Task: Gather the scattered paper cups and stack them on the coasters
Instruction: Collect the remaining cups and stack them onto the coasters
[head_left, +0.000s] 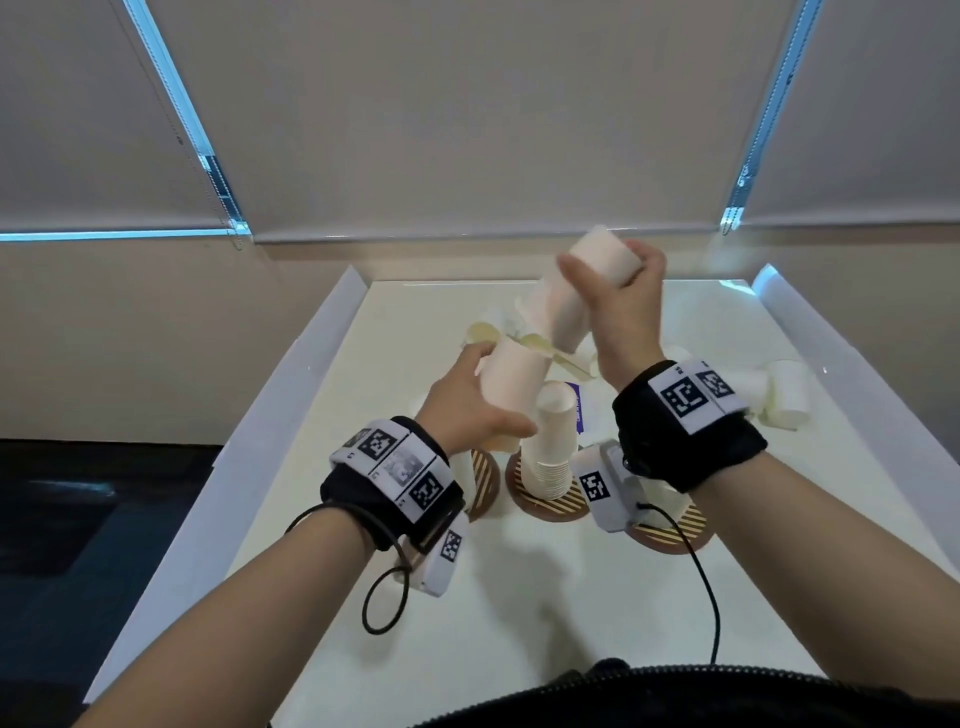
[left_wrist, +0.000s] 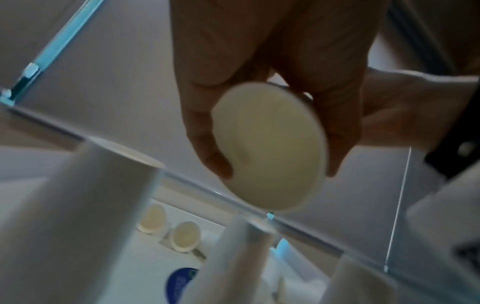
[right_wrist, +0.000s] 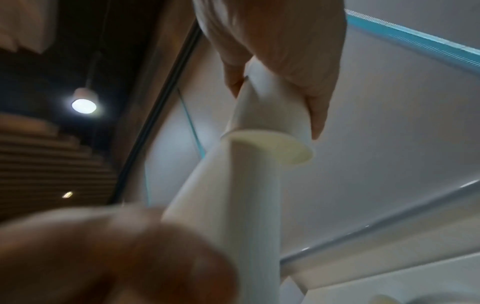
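Head view, nearest me: three round striped coasters sit in a row on the white table (head_left: 519, 623). My left wristband hides most of the left coaster (head_left: 483, 480). The middle coaster (head_left: 545, 506) carries an upright stack of cups (head_left: 553, 441), mouths down. The right coaster (head_left: 670, 530) lies partly under my right wrist camera.

Just above and beyond that row, my left hand (head_left: 462, 410) wraps thumb and fingers around a tilted cup stack (head_left: 511, 387), its open mouth toward the far side. The left wrist view shows my left hand (left_wrist: 259, 82) curled around the cup stack (left_wrist: 270, 148), seen from the bottom end.

Higher and farther out, my right hand (head_left: 621, 306) grips a second cup bundle (head_left: 576, 291), slanted with its lower end pointing at the mouth of the left one. In the right wrist view, my right hand's fingers (right_wrist: 298, 51) clamp the upper cup (right_wrist: 270, 115), whose open rim sits over the narrower end of a long run of cups.

Beyond my hands, loose cups (head_left: 493, 325) lie on their sides at mid-table, and more tipped cups (head_left: 779, 392) lie near the right wall. A blue-labelled item (head_left: 576, 410) lies behind the middle stack; I cannot tell what it is.
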